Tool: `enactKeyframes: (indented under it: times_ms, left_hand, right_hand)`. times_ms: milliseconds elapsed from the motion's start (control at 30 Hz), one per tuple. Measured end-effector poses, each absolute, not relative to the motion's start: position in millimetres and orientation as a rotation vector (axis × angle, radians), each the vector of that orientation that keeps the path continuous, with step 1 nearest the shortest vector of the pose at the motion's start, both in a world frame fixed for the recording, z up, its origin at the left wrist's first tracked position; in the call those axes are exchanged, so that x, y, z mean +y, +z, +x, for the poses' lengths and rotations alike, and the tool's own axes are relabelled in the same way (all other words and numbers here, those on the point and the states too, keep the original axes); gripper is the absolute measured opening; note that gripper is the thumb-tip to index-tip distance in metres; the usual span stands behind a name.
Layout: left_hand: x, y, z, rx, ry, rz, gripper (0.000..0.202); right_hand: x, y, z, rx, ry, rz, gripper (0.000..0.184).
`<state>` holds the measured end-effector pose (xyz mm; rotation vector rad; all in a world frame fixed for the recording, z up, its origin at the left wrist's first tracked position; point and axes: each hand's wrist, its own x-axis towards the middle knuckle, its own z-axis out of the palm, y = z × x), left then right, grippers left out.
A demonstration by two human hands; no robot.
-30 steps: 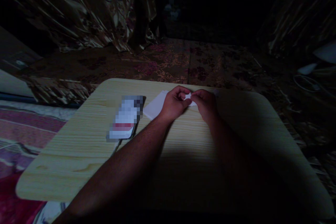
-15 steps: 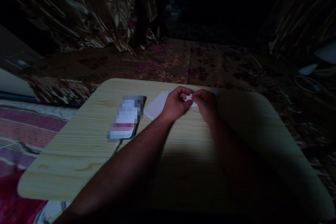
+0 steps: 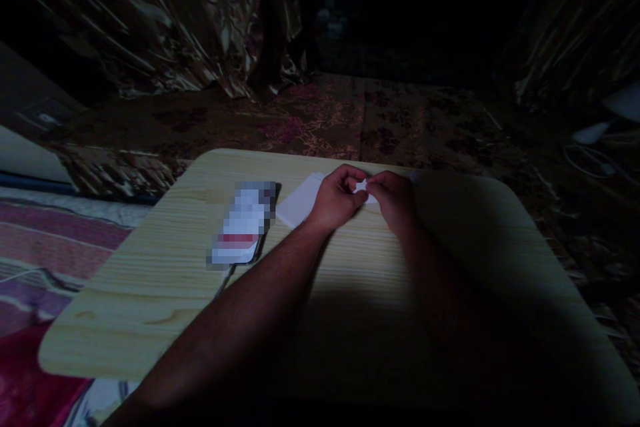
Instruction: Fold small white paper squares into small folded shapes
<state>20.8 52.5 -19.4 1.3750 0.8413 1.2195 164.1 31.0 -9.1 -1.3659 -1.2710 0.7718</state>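
Note:
My left hand (image 3: pixel 334 198) and my right hand (image 3: pixel 395 199) meet over the far middle of a light wooden table (image 3: pixel 165 280). Both have their fingers curled, pinching a small white piece of paper (image 3: pixel 361 186) between the fingertips. Under and to the left of the hands lies a flat white sheet (image 3: pixel 299 201) on the table. A phone with a lit, blurred screen (image 3: pixel 243 223) lies to the left of my left hand, with a cable running from its near end.
The room is dark. A patterned carpet (image 3: pixel 350 120) lies beyond the table and shiny curtains (image 3: pixel 150 20) hang at the back left. A striped red cloth (image 3: pixel 45 253) is at the left. White objects and a cable (image 3: pixel 595 147) lie at the far right.
The hands stay together on the small white paper, with only slight finger movement. The view has shifted a little.

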Motion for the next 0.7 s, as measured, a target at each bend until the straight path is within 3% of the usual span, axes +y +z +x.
enactKeyframes:
  times_ms: [700]
  left_hand:
    - [50.1, -12.2, 21.7, 0.833, 1.273, 1.239, 0.034]
  right_hand:
    - [32.6, -8.9, 162.6, -1.185, 0.910, -1.306, 0.017]
